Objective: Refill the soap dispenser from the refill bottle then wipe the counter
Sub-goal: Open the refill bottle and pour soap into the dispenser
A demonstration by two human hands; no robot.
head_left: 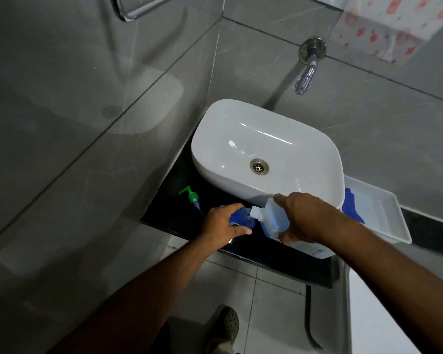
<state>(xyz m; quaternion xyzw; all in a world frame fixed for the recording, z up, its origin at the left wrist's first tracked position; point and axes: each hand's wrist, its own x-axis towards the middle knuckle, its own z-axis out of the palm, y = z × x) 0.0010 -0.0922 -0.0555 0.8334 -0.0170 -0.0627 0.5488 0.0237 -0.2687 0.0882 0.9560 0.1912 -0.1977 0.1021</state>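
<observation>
Two hands meet at the near edge of the dark surface (187,175), just in front of the white basin (266,149). Left hand (221,223) is wrapped around the blue soap dispenser (241,221), which stands open. Right hand (307,218) grips the white refill bottle (271,218), tilted so its neck touches the dispenser's mouth. Left of them lies the green pump (191,196). To the right, a white tray (384,215) holds a blue cloth (349,203).
</observation>
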